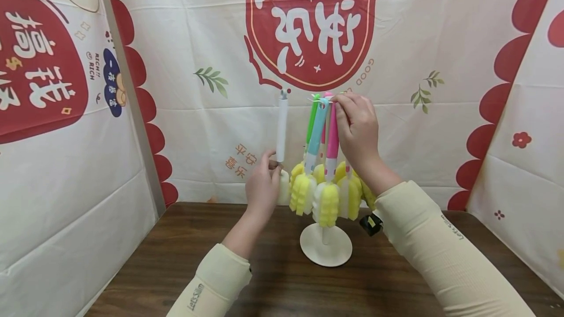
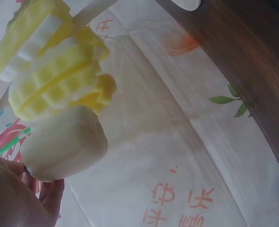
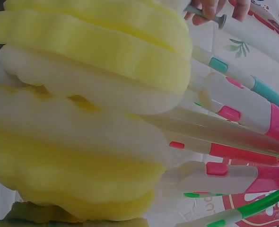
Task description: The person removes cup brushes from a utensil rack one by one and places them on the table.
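Note:
My left hand (image 1: 263, 185) pinches a white bottle brush (image 1: 282, 128) at the neck, just left of the rack, its handle upright. The smooth cream sponge head (image 2: 66, 142) hangs below the fingers in the left wrist view. At the top of a white rack (image 1: 326, 254), my right hand (image 1: 359, 128) pinches a hook end beside a pink-handled brush (image 1: 332, 136). Several brushes with yellow-and-white ridged sponges hang around the pole, among them one with a light blue handle (image 1: 316, 133) and one with a green handle (image 1: 312, 121).
The rack's round foot stands on a dark wooden table (image 1: 198, 253). Behind it hangs a printed cloth (image 1: 189, 136), with another cloth panel (image 1: 53, 185) at the left. A small black device (image 1: 371, 224) shows by the right cuff. A brownish sponge (image 3: 59, 213) hangs among the yellow ones.

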Demonstrator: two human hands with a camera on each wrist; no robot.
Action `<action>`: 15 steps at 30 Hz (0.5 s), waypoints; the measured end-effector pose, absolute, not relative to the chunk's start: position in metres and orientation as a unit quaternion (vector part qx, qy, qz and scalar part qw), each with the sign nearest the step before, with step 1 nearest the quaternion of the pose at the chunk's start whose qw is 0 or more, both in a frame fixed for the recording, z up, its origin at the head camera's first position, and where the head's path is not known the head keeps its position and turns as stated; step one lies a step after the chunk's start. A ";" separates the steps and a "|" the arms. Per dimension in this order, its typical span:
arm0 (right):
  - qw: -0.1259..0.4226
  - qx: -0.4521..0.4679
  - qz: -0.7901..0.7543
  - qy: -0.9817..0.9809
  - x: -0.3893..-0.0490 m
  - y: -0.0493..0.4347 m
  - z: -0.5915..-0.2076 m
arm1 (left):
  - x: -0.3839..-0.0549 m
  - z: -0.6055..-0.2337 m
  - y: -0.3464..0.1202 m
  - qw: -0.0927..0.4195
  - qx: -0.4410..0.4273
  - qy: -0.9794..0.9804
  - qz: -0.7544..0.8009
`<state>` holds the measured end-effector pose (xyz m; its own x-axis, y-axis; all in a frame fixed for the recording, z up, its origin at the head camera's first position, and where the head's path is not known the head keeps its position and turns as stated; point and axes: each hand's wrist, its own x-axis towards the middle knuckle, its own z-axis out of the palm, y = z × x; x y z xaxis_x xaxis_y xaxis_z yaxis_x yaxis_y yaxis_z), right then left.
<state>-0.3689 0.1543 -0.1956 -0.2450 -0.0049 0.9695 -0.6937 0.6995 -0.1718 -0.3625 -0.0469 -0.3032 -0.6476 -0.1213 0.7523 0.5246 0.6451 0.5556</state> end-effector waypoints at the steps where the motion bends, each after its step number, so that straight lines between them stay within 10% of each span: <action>1: 0.566 0.240 0.305 -0.727 -0.369 0.154 -0.196 | -0.362 -0.303 -0.049 0.402 -0.123 -0.813 -0.404; 15: 0.560 0.233 0.321 -0.727 -0.369 0.154 -0.196 | -0.351 -0.320 -0.079 0.389 -0.123 -0.820 -0.400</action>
